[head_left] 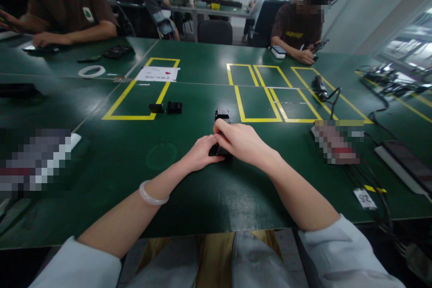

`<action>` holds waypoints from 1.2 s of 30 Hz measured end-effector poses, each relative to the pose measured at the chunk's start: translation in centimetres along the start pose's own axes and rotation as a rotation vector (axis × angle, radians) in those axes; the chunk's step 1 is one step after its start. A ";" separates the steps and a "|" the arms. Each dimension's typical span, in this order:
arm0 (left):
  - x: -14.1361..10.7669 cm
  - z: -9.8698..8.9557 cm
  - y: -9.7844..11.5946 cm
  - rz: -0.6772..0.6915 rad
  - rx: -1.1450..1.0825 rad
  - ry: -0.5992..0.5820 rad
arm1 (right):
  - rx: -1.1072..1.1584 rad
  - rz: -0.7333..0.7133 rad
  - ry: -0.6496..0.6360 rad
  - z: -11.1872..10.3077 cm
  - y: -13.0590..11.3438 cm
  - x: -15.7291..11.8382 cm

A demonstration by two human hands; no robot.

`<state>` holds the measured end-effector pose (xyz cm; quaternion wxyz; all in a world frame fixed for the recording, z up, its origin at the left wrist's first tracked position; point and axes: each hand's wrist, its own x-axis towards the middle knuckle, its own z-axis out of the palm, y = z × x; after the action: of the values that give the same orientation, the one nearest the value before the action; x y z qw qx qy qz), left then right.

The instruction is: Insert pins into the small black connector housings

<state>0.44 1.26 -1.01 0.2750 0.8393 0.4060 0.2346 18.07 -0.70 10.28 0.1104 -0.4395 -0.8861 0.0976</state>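
Observation:
My left hand (200, 153) rests low over the table with its thumb and fingers closed around a small black part (224, 151). My right hand (243, 143) bends over the top of that part, fingers pinched together; whatever lies between the fingertips is hidden. Just beyond my hands stands another black piece (222, 113), partly covered by my right knuckles. Off to the left, a flat black piece (156, 108) and a black block-like piece (174, 107) sit side by side at the yellow tape line.
Yellow tape outlines (243, 120) mark the green table (189, 198). A paper sheet (157, 74) and a tape roll (92, 71) lie at the far left. Cables, a black device (319, 88) and a phone-like slab (405, 162) occupy the right. People sit across the table.

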 end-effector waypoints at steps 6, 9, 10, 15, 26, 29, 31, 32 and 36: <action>-0.1 0.1 -0.2 0.004 0.001 -0.002 | -0.005 0.002 -0.009 0.1 0.3 0.1; -0.1 0.1 -0.2 -0.002 0.015 0.007 | 0.000 0.005 -0.007 0.0 0.3 0.2; -0.1 0.1 -0.2 0.002 0.017 0.009 | 0.004 0.000 -0.004 0.0 0.3 0.2; -0.1 0.1 -0.1 0.007 0.018 0.002 | 0.016 -0.018 0.003 0.1 0.4 0.2; 0.0 0.1 -0.3 0.030 0.018 0.015 | 0.029 -0.043 0.013 0.2 0.5 0.3; 0.0 0.1 -0.3 0.029 0.013 0.016 | 0.025 -0.037 0.018 0.3 0.4 0.4; 0.0 0.1 -0.2 0.025 0.017 0.008 | 0.013 -0.027 0.016 0.4 0.3 0.4; -0.1 0.1 -0.3 0.023 0.020 0.004 | 0.006 -0.022 0.011 0.4 0.3 0.4; 0.0 0.2 -0.4 0.031 0.022 0.013 | -0.012 -0.015 -0.005 0.3 0.2 0.4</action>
<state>0.33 1.39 -1.48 0.2593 0.8470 0.3973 0.2398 17.91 -0.31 10.00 0.1063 -0.4331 -0.8903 0.0924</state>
